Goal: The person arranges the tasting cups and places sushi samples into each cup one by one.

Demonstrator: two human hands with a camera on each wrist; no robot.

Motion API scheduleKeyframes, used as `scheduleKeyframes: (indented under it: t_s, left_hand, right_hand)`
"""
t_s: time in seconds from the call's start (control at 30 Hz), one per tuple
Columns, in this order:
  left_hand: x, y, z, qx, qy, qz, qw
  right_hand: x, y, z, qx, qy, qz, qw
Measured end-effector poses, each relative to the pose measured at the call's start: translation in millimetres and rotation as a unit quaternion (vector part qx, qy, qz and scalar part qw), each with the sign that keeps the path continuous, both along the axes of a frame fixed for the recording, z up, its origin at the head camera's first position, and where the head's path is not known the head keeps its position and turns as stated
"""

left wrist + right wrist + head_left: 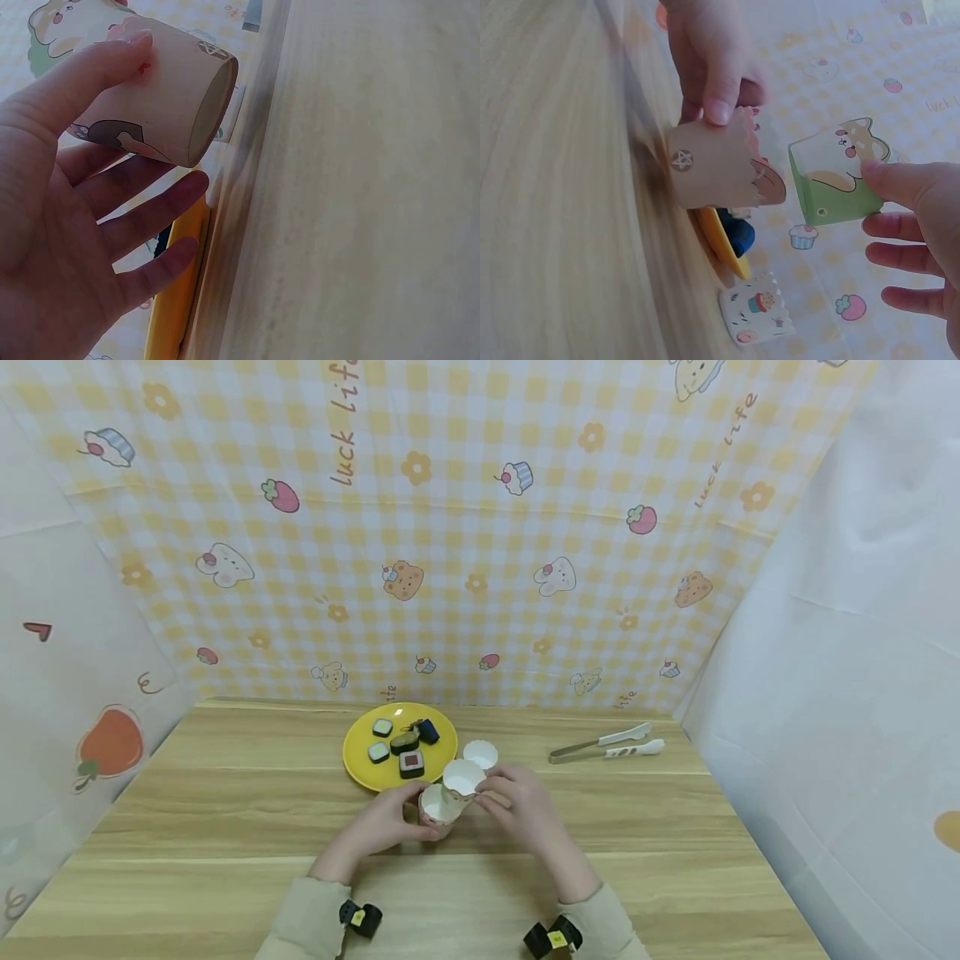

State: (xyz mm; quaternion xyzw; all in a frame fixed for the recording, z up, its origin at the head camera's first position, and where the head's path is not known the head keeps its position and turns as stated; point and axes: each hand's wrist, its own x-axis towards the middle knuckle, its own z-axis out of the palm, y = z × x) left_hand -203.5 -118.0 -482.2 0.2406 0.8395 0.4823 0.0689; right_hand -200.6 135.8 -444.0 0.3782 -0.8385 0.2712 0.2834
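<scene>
From my end I see two paper cups being gripped close together above the worktop (225, 793). My left hand (390, 817) grasps the pink cup (712, 169), its thumb pressed to the wall and the other fingers spread along the far side; that cup is pale pink, with a ringed star near the base, a brown figure on the side, a scalloped rim and a white inside. I cannot tell whether its base touches the worktop. My right hand (521, 802) pinches the green cup (840, 180) near its rim, thumb on the printed wall. This one is green below and pale above, bearing a tan and white animal with a rosy cheek, one ear standing up as part of the rim; its inside is white too. Its base faces the pink cup's mouth, a small gap between them. Just beside the plate (358, 752), on the worktop, stands the white cup (754, 311), scalloped at the rim and printed with a cupcake. The plate is yellow and round, carrying several sushi pieces (411, 764), and the tongs (633, 749) lie well apart to the right.
</scene>
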Motion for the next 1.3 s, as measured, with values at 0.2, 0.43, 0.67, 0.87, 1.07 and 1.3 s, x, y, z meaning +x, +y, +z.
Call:
scheduleKeyframes:
  t_s: [0.2, 0.43, 0.67, 0.87, 1.07, 1.3]
  left_hand:
    - [0.1, 0, -0.4, 0.001, -0.001, 0.001, 1.0000]
    - [-0.9, 0, -2.6, 0.003, 0.001, 0.002, 1.0000]
    - [-0.4, 0, -2.2, 0.003, -0.002, 0.003, 1.0000]
    - [0.4, 1, -0.4, 0.005, -0.004, 0.003, 1.0000]
    - [0.0, 0, -1.0, 0.008, -0.002, 0.000, 1.0000]
    - [0.0, 0, -0.7, 0.008, -0.005, 0.000, 1.0000]
  right_hand:
    - [-3.2, 9, 2.8, -0.012, -0.016, -0.016, 1.000]
    - [-5.3, 22, 6.1, -0.025, -0.026, -0.062, 0.997]
    - [-8.7, 33, 6.5, -0.027, -0.033, -0.087, 0.995]
    - [-13.0, 41, 4.5, -0.025, -0.031, -0.109, 0.993]
    - [-15.9, 46, 1.9, -0.026, -0.045, -0.133, 0.990]
    - [-22.1, 53, -5.0, -0.030, -0.048, -0.153, 0.987]
